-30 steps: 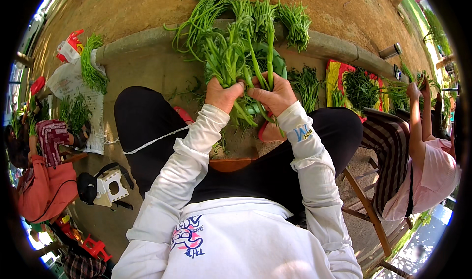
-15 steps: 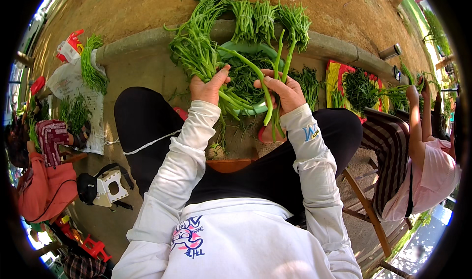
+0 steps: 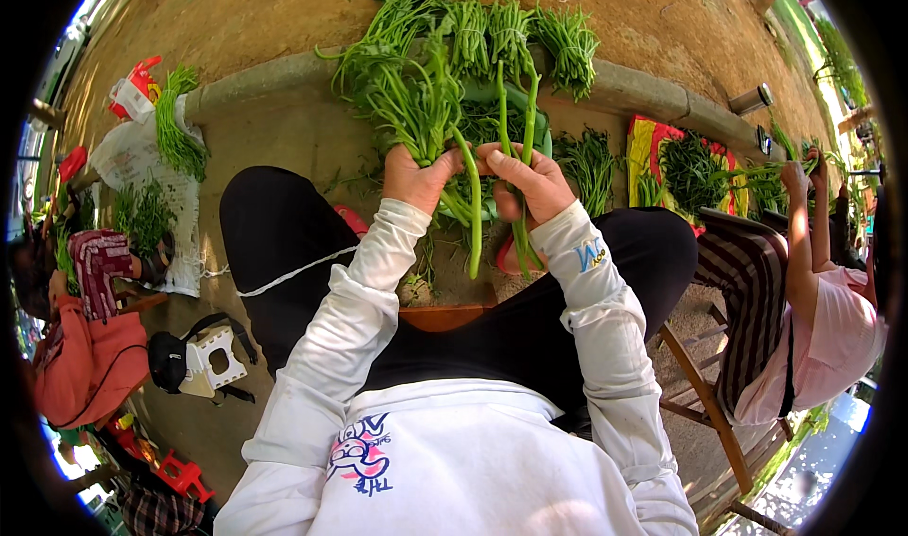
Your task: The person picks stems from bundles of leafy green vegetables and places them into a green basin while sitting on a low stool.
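My left hand is closed around a thick bunch of leafy green stems, its leafy tops pointing away from me. One long bare stem lies along the thumb side of that bunch, its cut end hanging low. Pinched in my right hand are a few thick green stems, standing nearly upright. The fingertips of both hands meet or almost meet at that long stem. Beneath them, a pale green basin with loose greens is partly covered by my hands and the bunch.
Several bundles of greens rest along the concrete curb. More greens lie on a red and yellow sack to the right. A co-worker sits at right, another person at left. A white stool stands on the left.
My hands have come closer together. The left hand and its bunch shifted right, and the long curved stem went from under my right fingers to beside the left bunch.
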